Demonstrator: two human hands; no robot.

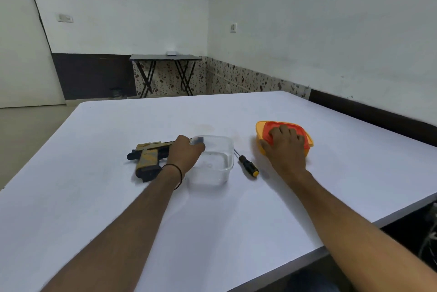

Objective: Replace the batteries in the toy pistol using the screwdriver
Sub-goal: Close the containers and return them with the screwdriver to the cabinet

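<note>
While the toy pistol [147, 157] lies on its side on the white table [82, 161], just left of the left hand [185, 154] with its barrel passing behind the knuckles, that hand's fingers curl over the left rim of a clear tub [220, 161], tips hidden, so whether they pinch anything cannot be told. The screwdriver [247, 165] lies untouched between the tub and an orange box [258, 131], on whose red lid [268, 127] the right hand [286, 147] rests palm-down, fingers slightly spread
</note>
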